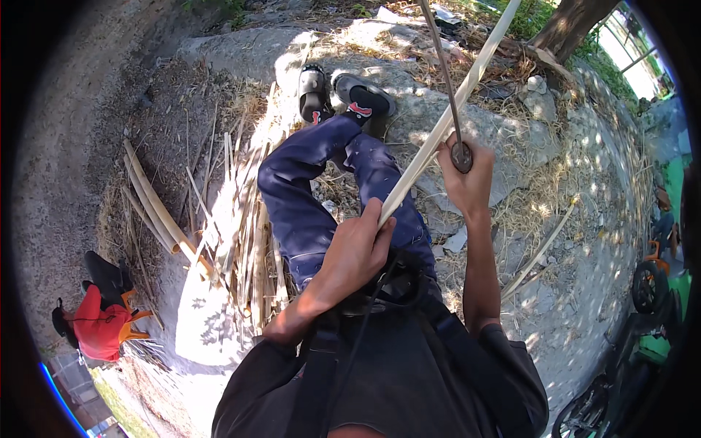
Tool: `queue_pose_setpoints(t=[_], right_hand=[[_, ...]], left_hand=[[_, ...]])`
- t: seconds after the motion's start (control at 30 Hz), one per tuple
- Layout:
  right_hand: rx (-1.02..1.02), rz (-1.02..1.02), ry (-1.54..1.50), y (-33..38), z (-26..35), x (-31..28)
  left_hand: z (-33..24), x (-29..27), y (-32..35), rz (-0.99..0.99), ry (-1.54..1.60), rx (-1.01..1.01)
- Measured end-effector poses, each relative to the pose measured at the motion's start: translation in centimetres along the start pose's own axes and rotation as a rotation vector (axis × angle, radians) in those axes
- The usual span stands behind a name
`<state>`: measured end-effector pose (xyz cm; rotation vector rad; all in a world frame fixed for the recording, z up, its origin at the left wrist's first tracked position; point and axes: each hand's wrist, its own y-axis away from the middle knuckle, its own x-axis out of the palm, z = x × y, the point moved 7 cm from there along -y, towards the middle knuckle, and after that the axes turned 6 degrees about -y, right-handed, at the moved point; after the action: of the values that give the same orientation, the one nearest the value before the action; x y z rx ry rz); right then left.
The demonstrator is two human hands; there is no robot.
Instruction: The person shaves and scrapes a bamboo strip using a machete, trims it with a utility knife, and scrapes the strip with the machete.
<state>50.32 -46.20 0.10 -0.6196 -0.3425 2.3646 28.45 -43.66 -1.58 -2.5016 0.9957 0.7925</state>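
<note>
My left hand (350, 255) is closed around the lower end of a long, pale bamboo strip (442, 128), in front of my lap. From there the strip slants up to the right, past the top edge of the view. In my right hand (471, 179) is a long knife (445, 58), gripped by its handle; its round, dark butt shows at the fist. The thin dark blade points up and away, lying close beside the strip near my fist. Whether blade and strip touch there, I cannot tell.
Split bamboo strips (252, 255) lie heaped left of my legs, near thicker bamboo pieces (153, 201). A single strip (540, 252) rests on the ground at right. A person in red (102, 325) sits at far left. A tree trunk (573, 25) stands upper right, motorbikes (650, 285) far right.
</note>
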Motion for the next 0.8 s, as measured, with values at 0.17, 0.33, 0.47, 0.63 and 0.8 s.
queue_pose_setpoints(t=[0.17,0.33,0.47,0.63,0.8], right_hand=[[-0.003,0.116,-0.040,2.6,2.5,0.6],[-0.033,0.257,-0.054,4.5,2.1,1.4],[0.273,0.493,-0.479,5.3,0.5,1.9],[0.402,0.508,-0.778,5.0,0.7,0.9],[0.604,0.604,-0.977,5.3,0.2,-0.1]], left_hand=[[0.2,0.5,-0.9,0.162,0.236,-0.104],[1.2,0.9,-0.3,0.289,0.719,-0.276],[0.9,0.5,0.2,0.363,0.764,-0.338],[0.8,-0.1,0.2,0.298,0.581,-0.179],[-0.1,-2.5,0.0,0.117,0.284,-0.075]])
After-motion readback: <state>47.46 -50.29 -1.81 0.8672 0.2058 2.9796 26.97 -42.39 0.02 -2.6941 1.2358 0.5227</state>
